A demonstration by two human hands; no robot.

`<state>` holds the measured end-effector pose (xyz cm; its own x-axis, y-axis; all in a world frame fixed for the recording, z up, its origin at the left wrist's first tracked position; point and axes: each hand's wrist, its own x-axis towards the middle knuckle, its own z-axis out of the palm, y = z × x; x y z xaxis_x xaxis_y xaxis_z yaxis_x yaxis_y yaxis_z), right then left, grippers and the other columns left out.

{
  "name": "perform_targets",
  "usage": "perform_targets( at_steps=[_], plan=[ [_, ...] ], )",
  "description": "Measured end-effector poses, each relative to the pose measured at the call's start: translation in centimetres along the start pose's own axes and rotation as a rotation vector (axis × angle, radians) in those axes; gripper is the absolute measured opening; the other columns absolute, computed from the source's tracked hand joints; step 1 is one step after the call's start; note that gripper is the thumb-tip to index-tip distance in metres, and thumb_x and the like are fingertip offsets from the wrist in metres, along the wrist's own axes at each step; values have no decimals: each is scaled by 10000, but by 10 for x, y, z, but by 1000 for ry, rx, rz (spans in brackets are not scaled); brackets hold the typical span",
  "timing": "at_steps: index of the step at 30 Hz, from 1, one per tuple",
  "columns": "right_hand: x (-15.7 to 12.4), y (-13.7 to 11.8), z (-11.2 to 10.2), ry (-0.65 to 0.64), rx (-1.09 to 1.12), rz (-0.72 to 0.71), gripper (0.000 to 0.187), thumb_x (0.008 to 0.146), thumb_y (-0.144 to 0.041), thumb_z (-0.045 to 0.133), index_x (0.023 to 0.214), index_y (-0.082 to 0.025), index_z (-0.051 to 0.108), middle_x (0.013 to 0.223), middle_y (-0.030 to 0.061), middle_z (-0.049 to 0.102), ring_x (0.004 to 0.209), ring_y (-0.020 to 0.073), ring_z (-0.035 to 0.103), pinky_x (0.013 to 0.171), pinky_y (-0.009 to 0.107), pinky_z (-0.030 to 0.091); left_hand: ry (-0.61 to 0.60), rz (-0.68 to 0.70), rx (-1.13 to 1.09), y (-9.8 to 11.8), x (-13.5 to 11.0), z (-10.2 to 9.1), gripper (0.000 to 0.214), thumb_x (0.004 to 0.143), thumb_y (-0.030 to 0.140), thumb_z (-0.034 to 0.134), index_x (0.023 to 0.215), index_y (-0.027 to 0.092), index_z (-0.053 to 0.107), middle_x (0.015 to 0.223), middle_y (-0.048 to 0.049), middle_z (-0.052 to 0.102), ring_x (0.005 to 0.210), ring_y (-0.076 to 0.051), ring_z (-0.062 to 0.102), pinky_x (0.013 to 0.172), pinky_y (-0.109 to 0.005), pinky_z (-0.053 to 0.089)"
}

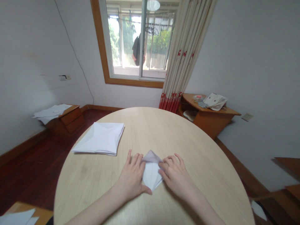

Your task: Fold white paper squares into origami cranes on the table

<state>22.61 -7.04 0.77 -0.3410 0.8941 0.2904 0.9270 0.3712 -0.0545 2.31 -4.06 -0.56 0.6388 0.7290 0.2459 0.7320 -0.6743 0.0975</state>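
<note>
Both forearms reach forward from the bottom of the frame, resting over a round wooden table (192, 156). The left hand (131, 176) and right hand (175, 175) are open, palms down, fingers loosely curled, touching opposite edges of a folded white paper (151, 170) at lower centre. A larger folded paper (99, 139) lies well left of them.

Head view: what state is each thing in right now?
Left hand, fingers on the paper's left edge
Right hand, fingers on the paper's right edge
Folded paper, flat on the table, point toward the person
Folded square, lying flat, untouched
Curtain, hanging gathered
Drawers, shut
</note>
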Motion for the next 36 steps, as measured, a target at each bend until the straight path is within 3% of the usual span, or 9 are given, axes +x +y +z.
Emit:
perform_targets(
  at_steps=[6,12,25,27,31,36],
  plan=[
    [6,-3,-7,-180,53,91,255,885,-93,447,1000,-167,663,1006,96,669,990,267,557,872,391,394,-9,-24,48,3,1,-5,968,456,820,692,1107,109,599,1057,-156,626,1082,-365,541,1132,-605,103],
    [10,-9,-10,-266,-14,130,298,883,-52,401,997,-135,665,1036,109,660,1032,263,551,907,372,369,-16,-7,98,3,2,-6,1005,470,810,695,1170,99,576,1076,-156,627,1060,-359,540,1107,-634,137],
    [6,-4,-7,-159,17,109,268,873,-71,462,875,-169,712,1088,113,651,1083,278,548,901,388,443,-21,10,52,-1,3,-3,1073,477,894,582,1165,70,611,1083,-180,633,1093,-369,531,1119,-628,93],
    [6,-3,-5,-138,34,106,262,869,-73,471,900,-162,716,1143,121,635,1130,288,528,932,404,445,-25,-9,29,-1,4,-5,996,567,885,534,1150,82,619,1091,-173,631,1110,-362,528,1119,-627,100],
    [5,-1,-2,-89,29,75,255,870,-79,472,910,-142,716,1247,145,589,1221,320,473,1003,451,421,-13,-52,48,2,4,-4,645,834,680,494,1133,124,625,1196,-162,601,1197,-338,494,1124,-608,134],
    [4,2,0,-3,30,14,229,879,-107,472,823,-153,689,1312,150,538,1284,343,413,1036,513,399,12,-112,55,6,4,3,616,820,632,562,1141,109,606,1367,-221,489,1322,-375,380,1125,-630,105]
  ],
)
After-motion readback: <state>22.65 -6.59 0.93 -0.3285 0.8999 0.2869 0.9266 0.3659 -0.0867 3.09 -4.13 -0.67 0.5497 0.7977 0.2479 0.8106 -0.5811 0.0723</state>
